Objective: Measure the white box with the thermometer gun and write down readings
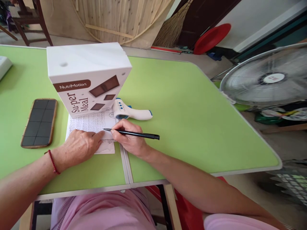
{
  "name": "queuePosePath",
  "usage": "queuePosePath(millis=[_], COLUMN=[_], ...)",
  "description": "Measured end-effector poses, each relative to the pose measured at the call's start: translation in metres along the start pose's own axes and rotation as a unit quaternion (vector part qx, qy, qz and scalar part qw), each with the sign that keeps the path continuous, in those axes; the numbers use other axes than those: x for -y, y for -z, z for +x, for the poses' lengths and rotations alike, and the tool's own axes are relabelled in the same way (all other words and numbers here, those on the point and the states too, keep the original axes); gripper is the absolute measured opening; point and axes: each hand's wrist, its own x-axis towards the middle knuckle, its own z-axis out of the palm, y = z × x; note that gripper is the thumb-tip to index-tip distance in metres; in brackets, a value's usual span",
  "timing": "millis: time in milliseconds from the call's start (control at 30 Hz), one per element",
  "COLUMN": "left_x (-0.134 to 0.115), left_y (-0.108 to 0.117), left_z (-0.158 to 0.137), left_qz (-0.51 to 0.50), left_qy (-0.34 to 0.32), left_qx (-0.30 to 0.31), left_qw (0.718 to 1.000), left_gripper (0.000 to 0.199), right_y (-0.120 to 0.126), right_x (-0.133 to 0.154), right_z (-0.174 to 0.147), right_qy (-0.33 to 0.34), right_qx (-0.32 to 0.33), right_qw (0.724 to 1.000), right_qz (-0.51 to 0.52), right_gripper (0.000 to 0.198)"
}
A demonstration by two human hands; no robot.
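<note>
A black pen [144, 135] is pinched in my right hand [129, 137], its tip on or just above a sheet of paper [105, 148] covered in small dense handwriting. My left hand [81, 143] lies palm down on the lower left of the sheet. Its index finger stretches toward the pen tip, and its other fingers are partly hidden. Behind the paper stands a white box [88, 59] printed "NutriMotion Su-per Meal", covering the sheet's top edge. A white and blue infrared thermometer [136, 114] lies on its side just beyond my right hand.
On the green folding table [192, 121], a phone [39, 123] lies left of the paper. A metal seam [126, 166] runs beside the sheet. A fan [271, 76] stands beyond the right edge. A white object [4, 65] is cut off at far left.
</note>
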Motion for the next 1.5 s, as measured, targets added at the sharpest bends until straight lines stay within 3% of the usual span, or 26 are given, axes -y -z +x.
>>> queuePosePath(millis=[600, 1500], left_x=[-0.0005, 0.0001], left_y=[-0.0005, 0.0], left_z=[0.001, 0.0015], left_qz=[0.04, 0.039], left_qy=[-0.001, 0.011], left_qx=[0.004, 0.038], left_qw=[0.999, 0.998], left_gripper=[0.019, 0.023], right_y=[0.0007, 0.0013], right_x=[0.0006, 0.0019], right_z=[0.0011, 0.0021], right_qy=[-0.002, 0.011], right_qx=[0.001, -0.011], right_qw=[1.0, 1.0], right_qz=[0.017, 0.007], right_gripper=[0.01, 0.012])
